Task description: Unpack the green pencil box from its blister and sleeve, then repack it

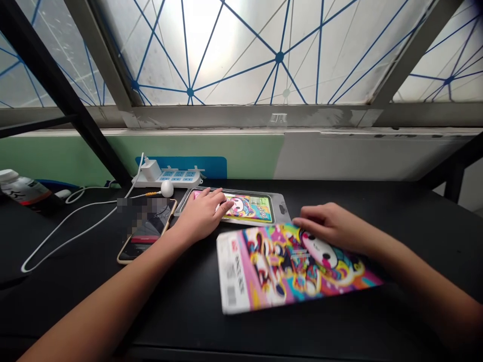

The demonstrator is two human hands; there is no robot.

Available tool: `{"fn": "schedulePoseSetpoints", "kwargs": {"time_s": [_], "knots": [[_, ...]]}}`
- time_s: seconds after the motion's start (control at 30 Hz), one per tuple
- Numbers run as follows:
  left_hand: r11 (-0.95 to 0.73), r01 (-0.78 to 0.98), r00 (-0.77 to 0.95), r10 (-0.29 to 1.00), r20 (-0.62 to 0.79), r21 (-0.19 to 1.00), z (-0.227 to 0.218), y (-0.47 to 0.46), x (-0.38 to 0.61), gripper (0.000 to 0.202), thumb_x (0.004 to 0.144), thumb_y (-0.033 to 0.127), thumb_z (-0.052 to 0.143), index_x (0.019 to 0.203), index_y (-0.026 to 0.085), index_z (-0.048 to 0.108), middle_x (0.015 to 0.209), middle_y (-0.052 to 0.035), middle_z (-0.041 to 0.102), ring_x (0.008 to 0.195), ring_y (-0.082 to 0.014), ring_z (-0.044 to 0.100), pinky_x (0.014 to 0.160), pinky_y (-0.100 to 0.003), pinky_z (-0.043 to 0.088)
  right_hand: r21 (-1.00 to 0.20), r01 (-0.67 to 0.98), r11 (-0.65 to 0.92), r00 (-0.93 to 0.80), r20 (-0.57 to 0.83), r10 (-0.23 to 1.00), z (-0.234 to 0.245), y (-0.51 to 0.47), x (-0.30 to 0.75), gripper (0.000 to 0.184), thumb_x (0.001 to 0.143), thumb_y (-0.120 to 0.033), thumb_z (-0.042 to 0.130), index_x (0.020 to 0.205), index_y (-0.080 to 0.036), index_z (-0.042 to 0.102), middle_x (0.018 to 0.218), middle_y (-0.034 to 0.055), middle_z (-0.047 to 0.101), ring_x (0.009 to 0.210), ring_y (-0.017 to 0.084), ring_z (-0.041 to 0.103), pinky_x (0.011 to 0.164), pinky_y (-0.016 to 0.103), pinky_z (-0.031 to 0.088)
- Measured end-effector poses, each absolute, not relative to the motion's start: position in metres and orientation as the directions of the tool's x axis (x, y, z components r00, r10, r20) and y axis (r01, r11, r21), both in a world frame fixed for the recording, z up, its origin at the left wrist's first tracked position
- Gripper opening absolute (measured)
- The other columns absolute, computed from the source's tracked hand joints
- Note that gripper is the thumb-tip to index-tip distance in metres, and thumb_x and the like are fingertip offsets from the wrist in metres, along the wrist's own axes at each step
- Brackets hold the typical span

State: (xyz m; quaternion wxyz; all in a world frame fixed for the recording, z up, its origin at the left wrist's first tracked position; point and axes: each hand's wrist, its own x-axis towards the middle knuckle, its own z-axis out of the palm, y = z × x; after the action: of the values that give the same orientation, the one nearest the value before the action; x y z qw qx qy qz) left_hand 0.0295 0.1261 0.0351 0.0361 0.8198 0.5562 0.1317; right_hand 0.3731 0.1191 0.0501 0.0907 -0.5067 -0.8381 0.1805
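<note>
My left hand (204,213) lies flat with fingers stretched out on a clear plastic package (260,206) that holds a colourful cartoon-printed case, at the middle of the black table (113,301). My right hand (326,225) rests with curled fingers on the far right edge of a colourful cartoon-printed card (290,266), which lies nearer to me and looks slightly raised and blurred. Whether the right hand grips the card or only touches it is unclear.
A phone (145,231) lies left of my left hand. Behind it are a white power strip (173,177) with a charger (150,168), a white cable (68,226) and a small white round object (166,188). A bottle (22,188) lies at the far left. The window wall runs along the table's back.
</note>
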Motion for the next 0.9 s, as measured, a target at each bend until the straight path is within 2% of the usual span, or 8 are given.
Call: {"fn": "schedulePoseSetpoints", "kwargs": {"time_s": [0.07,0.13,0.2,0.33,0.47,0.6,0.73,0.9], "knots": [[-0.419,0.892,0.38,0.898,0.222,0.17,0.035,0.123,0.033,0.04,0.108,0.049,0.035,0.106,0.022,0.065,0.152,-0.0103,0.056,0.145,-0.0378,0.043,0.112,-0.061,0.035,-0.408,0.879,0.247,-0.332,-0.153,0.931,0.047,0.14,0.4,0.056,0.092,-0.073,0.047,0.067,-0.024,0.057,0.064,0.0008,0.062,0.06,0.018,0.054,0.054,0.031,0.036],[-0.474,0.873,0.434,0.862,0.263,0.113,0.035,0.118,0.037,0.032,0.106,0.045,0.043,0.103,0.021,0.063,0.144,-0.0121,0.062,0.138,-0.0364,0.051,0.109,-0.058,0.038,-0.359,0.923,0.141,-0.235,-0.233,0.943,0.043,0.156,0.42,0.055,0.089,-0.075,0.048,0.07,-0.025,0.063,0.07,0.0021,0.067,0.064,0.021,0.059,0.056,0.032,0.04],[-0.513,0.856,0.479,0.83,0.285,0.055,0.037,0.113,0.04,0.027,0.105,0.042,0.047,0.101,0.02,0.063,0.13,-0.012,0.069,0.124,-0.0345,0.059,0.105,-0.056,0.041,-0.326,0.936,0.135,-0.202,-0.179,0.963,0.039,0.163,0.428,0.052,0.089,-0.073,0.05,0.077,-0.025,0.067,0.079,0.0046,0.072,0.073,0.025,0.065,0.062,0.035,0.046],[-0.539,0.842,0.513,0.805,0.298,0.004,0.043,0.107,0.044,0.028,0.102,0.044,0.051,0.098,0.02,0.063,0.104,-0.009,0.07,0.103,-0.0313,0.062,0.095,-0.051,0.046,-0.385,0.88,0.279,-0.262,0.097,0.96,0.035,0.154,0.401,0.044,0.091,-0.065,0.052,0.099,-0.026,0.07,0.109,0.0089,0.073,0.099,0.029,0.066,0.083,0.039,0.05],[-0.539,0.841,0.503,0.812,0.296,0.051,0.043,0.106,0.045,0.033,0.103,0.048,0.048,0.098,0.019,0.065,0.098,-0.0087,0.065,0.094,-0.0288,0.058,0.085,-0.045,0.05,-0.471,0.821,0.323,-0.315,0.098,0.944,0.031,0.137,0.36,0.044,0.094,-0.063,0.049,0.104,-0.025,0.069,0.107,0.0081,0.074,0.094,0.026,0.067,0.079,0.037,0.05],[-0.537,0.835,0.488,0.825,0.286,0.124,0.035,0.105,0.047,0.042,0.101,0.051,0.05,0.125,0.02,0.063,0.124,-0.0125,0.062,0.116,-0.0321,0.054,0.101,-0.049,0.047,-0.529,0.799,0.285,-0.339,-0.005,0.941,0.029,0.138,0.361,0.047,0.093,-0.068,0.05,0.099,-0.026,0.071,0.094,0.0037,0.074,0.081,0.023,0.065,0.067,0.033,0.046],[-0.502,0.854,0.467,0.856,0.222,0.136,0.028,0.105,0.047,0.052,0.101,0.056,0.045,0.143,0.026,0.053,0.153,-0.0118,0.049,0.141,-0.0346,0.041,0.116,-0.058,0.033,-0.476,0.849,0.228,-0.312,-0.104,0.944,0.033,0.153,0.396,0.052,0.087,-0.075,0.053,0.097,-0.029,0.075,0.076,0.0003,0.069,0.069,0.02,0.061,0.058,0.031,0.04],[-0.482,0.863,0.461,0.874,0.155,0.15,0.028,0.104,0.046,0.057,0.102,0.06,0.038,0.149,0.029,0.049,0.161,-0.0102,0.043,0.149,-0.0342,0.035,0.121,-0.063,0.025,-0.449,0.875,0.182,-0.262,-0.122,0.957,0.037,0.162,0.419,0.051,0.083,-0.074,0.059,0.098,-0.029,0.077,0.089,0.0032,0.074,0.078,0.024,0.066,0.066,0.034,0.048]]}}
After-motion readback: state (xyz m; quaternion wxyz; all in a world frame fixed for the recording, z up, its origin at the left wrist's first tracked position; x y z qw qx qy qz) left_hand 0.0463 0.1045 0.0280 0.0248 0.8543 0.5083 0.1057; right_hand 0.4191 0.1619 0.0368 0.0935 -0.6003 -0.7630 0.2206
